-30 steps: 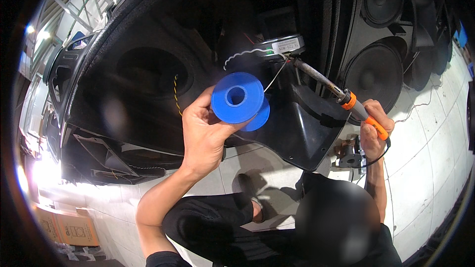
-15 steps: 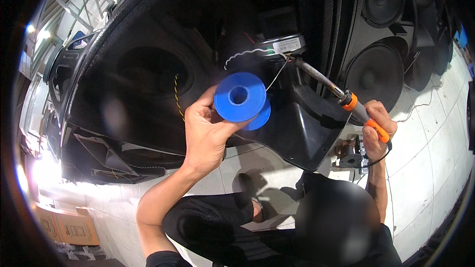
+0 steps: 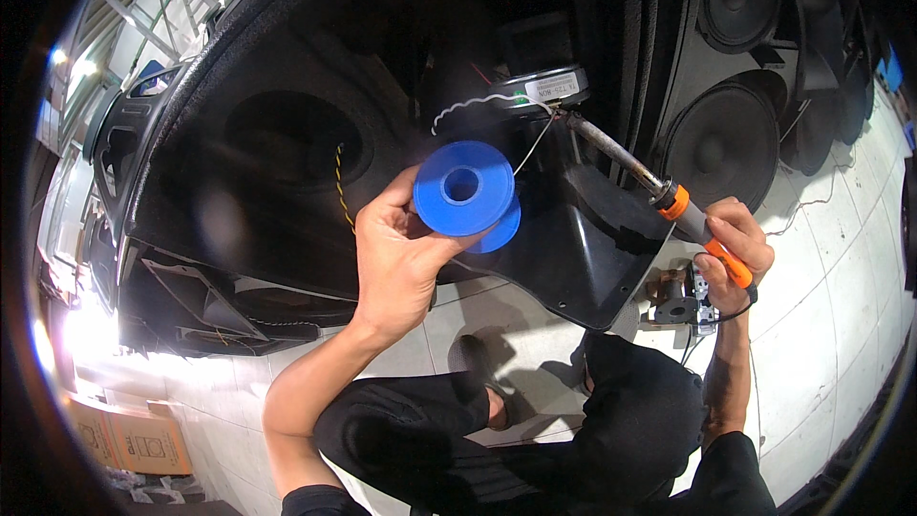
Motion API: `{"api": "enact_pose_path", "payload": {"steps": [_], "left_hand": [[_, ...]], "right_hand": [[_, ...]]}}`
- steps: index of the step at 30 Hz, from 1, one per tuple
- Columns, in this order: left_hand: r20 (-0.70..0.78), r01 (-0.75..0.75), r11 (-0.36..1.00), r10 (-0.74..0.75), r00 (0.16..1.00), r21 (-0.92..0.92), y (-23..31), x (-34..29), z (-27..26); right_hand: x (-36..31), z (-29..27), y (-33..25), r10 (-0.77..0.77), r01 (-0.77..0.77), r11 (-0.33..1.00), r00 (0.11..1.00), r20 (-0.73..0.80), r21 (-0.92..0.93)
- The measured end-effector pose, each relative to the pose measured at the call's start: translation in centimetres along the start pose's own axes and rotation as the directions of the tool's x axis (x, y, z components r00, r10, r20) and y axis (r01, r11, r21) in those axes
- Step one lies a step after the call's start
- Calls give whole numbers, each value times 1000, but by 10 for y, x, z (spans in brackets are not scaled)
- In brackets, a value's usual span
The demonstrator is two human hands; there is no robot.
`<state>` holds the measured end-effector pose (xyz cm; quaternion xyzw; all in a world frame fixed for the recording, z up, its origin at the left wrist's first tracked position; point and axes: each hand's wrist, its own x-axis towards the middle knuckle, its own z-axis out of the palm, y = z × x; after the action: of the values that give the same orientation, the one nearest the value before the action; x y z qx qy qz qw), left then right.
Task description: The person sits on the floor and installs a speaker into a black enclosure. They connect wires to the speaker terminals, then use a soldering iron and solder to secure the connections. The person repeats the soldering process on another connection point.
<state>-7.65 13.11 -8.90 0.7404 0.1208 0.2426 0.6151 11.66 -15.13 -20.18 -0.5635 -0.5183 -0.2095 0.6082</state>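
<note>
My left hand (image 3: 394,253) is closed around a blue spool (image 3: 489,172), with its flat round side facing up. A thin strand of solder (image 3: 535,146) runs from the spool to the terminal of a round speaker driver (image 3: 570,82). My right hand (image 3: 749,247) grips the grey and orange handle of a soldering iron (image 3: 611,146). The iron's tip meets the solder strand's end at the terminal, though the exact contact is too small to make out. A white twisted wire (image 3: 482,99) curls leftward from the same spot. Below the driver flares a black horn (image 3: 583,253).
The driver sits within a large black speaker cabinet (image 3: 258,67). A yellow-and-black twisted wire (image 3: 341,193) hangs from an opening on the left. Another speaker cabinet (image 3: 721,148) stands at right. A small metal device (image 3: 676,306) lies on the tiled floor (image 3: 812,363), with a cardboard box (image 3: 143,440) lower left.
My right hand has shifted slightly right and regripped the iron's handle, its fingers now a little looser. The iron's tip stays at the terminal. My left hand and the spool have barely moved.
</note>
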Motion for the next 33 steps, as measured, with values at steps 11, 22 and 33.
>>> {"api": "enact_pose_path", "payload": {"steps": [11,22,33], "left_hand": [[-15,-4,1000,4,1000,10,0,-2,1],[-25,-32,999,32,999,24,3,-6,-2],[-17,-45,998,46,999,43,7,-8,-4]], "right_hand": [[2,0,-3,-5,5,1000,1000,2,-30],[2,1,-3,-3,3,1000,1000,1,-19],[-3,2,0,16,-16,1000,1000,-16,1]]}}
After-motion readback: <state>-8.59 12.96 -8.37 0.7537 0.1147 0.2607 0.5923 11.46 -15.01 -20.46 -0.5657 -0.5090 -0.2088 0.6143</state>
